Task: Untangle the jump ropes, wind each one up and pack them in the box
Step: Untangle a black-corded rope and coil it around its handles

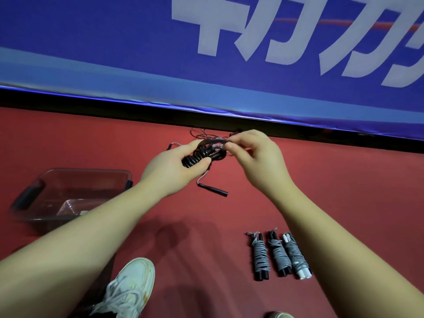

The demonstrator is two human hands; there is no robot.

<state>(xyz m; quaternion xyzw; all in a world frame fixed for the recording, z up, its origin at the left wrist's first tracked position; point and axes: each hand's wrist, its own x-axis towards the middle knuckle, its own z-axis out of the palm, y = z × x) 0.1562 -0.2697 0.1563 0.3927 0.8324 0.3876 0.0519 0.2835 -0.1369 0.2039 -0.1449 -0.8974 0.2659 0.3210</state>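
The left hand (pixel 174 167) grips the wound black rope (pixel 202 154), its axis slanting up-right; the right hand (pixel 254 157) pinches it at that upper end.

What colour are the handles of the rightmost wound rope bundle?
The rightmost bundle has white handles; head view shows it best.

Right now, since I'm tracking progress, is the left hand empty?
No, the left hand grips a black coiled rope bundle while the right hand pinches its strand.
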